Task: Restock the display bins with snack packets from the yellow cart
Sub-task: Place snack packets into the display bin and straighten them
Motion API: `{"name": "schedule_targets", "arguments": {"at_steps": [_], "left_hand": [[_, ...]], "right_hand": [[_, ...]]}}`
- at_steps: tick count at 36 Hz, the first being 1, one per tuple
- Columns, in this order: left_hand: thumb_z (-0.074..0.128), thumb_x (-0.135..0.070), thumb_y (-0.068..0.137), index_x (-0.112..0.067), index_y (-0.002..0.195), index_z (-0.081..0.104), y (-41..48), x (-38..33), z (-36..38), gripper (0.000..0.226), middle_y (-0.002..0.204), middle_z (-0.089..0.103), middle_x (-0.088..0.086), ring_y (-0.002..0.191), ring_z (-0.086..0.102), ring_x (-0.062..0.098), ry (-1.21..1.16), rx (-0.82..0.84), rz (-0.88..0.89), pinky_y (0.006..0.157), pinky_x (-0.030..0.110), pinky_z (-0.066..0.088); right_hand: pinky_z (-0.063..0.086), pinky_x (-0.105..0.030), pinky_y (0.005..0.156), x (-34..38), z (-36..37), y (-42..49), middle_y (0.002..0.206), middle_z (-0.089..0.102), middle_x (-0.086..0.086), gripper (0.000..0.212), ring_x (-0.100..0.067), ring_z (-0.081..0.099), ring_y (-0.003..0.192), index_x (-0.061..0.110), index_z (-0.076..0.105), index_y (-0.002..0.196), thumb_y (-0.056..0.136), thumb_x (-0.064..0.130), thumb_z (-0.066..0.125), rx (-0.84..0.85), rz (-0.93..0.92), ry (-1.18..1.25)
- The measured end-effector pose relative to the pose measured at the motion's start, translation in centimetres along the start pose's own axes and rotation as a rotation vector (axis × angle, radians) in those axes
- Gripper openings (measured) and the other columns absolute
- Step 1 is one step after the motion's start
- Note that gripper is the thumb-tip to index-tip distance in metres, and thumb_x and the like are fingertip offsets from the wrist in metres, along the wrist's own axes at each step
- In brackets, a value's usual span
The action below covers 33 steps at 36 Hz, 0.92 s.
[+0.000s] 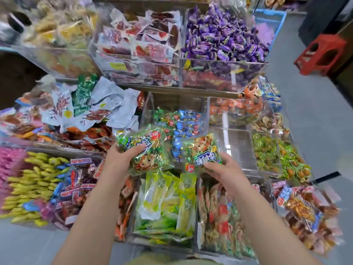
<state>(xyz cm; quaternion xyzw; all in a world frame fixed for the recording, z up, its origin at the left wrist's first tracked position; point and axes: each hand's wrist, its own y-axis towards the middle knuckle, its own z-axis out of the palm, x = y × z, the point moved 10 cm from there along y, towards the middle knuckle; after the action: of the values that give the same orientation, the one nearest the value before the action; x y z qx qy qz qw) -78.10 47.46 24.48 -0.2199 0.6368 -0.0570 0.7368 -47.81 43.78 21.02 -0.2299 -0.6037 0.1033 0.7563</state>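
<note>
My left hand [122, 157] grips a shiny green snack packet [147, 150] with a cartoon face, thumb on top. My right hand [223, 169] holds a second green packet [204, 150] of the same kind by its lower edge. Both packets hover over the front edge of a clear display bin [206, 111] in the middle row, which holds several green and blue packets [181, 125] of that brand at its back. The yellow cart is not in view.
Clear bins surround the middle one: purple candies [223, 39] and red-white packets [145, 41] above, yellow-green packets [168, 203] below, a nearly bare bin [235, 148] to the right. A red stool [321, 54] and a blue crate [269, 22] stand on the grey floor at right.
</note>
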Motion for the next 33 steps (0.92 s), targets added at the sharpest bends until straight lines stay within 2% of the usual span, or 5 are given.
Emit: {"name": "schedule_targets", "arguments": {"at_steps": [3, 10, 15, 27, 33], "left_hand": [[0.079, -0.011, 0.067, -0.016, 0.099, 0.057, 1.7, -1.2, 0.0, 0.039, 0.073, 0.075, -0.004, 0.064, 0.072, 0.015, -0.059, 0.02, 0.032, 0.047, 0.028, 0.055], [0.092, -0.032, 0.048, -0.017, 0.126, 0.049, 6.6, -4.6, -2.1, 0.091, 0.121, 0.063, 0.006, 0.105, 0.065, 0.029, -0.021, 0.048, 0.017, 0.087, 0.052, 0.053], [0.09, -0.036, 0.039, -0.024, 0.102, 0.057, 10.7, -8.2, -3.0, 0.072, 0.092, 0.072, -0.003, 0.078, 0.07, 0.015, 0.092, 0.173, 0.052, 0.072, 0.04, 0.055], [0.088, -0.03, 0.05, -0.023, 0.097, 0.059, 17.8, -10.6, -4.2, 0.056, 0.087, 0.075, -0.001, 0.082, 0.073, 0.022, 0.04, 0.213, 0.003, 0.067, 0.038, 0.056], [0.09, -0.041, 0.04, -0.02, 0.111, 0.055, 19.3, -10.0, -5.2, 0.082, 0.114, 0.066, 0.007, 0.098, 0.067, 0.023, 0.073, 0.182, -0.013, 0.089, 0.047, 0.052]], "right_hand": [[0.05, -0.014, 0.054, 2.6, -0.5, 1.1, 0.085, 0.064, 0.014, 0.052, -0.01, 0.067, 0.077, 0.026, 0.058, 0.109, 0.066, 0.011, 0.084, -0.144, -0.105, -0.14], [0.046, -0.012, 0.064, 7.0, 2.2, 4.3, 0.089, 0.066, 0.007, 0.03, 0.0, 0.063, 0.08, 0.026, 0.059, 0.083, 0.069, 0.013, 0.082, -0.258, -0.293, -0.16], [0.045, -0.01, 0.048, 11.1, 7.7, 8.3, 0.079, 0.067, 0.017, 0.023, 0.008, 0.058, 0.059, 0.029, 0.059, 0.077, 0.072, 0.019, 0.08, -0.181, -0.386, -0.438], [0.041, -0.024, 0.084, 14.6, 21.0, 21.3, 0.121, 0.062, -0.003, 0.034, -0.02, 0.056, 0.109, 0.018, 0.062, 0.12, 0.086, 0.02, 0.066, 0.162, -0.482, -1.452], [0.038, -0.037, 0.097, 16.6, 18.7, 19.6, 0.122, 0.058, -0.01, 0.048, -0.03, 0.049, 0.116, 0.014, 0.057, 0.125, 0.081, 0.028, 0.07, -0.304, -0.786, -1.348]]}}
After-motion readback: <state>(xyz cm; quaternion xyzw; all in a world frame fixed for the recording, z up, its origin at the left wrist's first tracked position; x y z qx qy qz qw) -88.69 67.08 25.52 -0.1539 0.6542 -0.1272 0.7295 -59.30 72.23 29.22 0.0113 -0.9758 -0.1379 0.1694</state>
